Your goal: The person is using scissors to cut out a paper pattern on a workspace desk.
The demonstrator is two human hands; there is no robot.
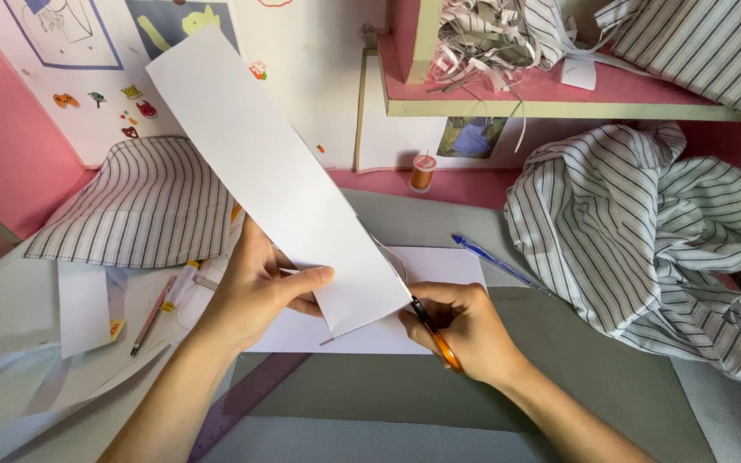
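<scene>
Gripping a long white paper strip [276,180], the left hand [255,291] pinches its near end, thumb on top and fingers curled beneath. The strip is plain, smooth and blank, with straight parallel sides, and it's lifted clear of the desk [508,386]. Its long axis runs on a diagonal: the near end sits low between the two hands, above the middle of the desk, and the far end points up and away to the left, reaching toward the back wall. The near right corner meets the scissors [435,334], right at the blades.

The right hand [465,330] is closed around those scissors, fingers wrapped through the orange handles; the dark blades angle up-left into the strip's edge. Whether the blades are apart or together, I can't tell from here.

Under both hands a second white sheet [362,330] lies flat on the desk. A purple ruler [246,399] slants toward the near edge, below the left wrist. Off toward the left edge, a pink pencil [153,315] lies beside a small paper piece [84,307].

Further back, a blue pen [495,264] rests just beyond the flat sheet, angled toward the right. Striped cloth [645,240] is heaped along the right edge, and another striped piece [143,206] spreads at the far left. At the very back, an orange thread spool [423,171] stands upright against the wall, and above it a pink shelf [559,99] carries a tangle of paper shreds [482,39].
</scene>
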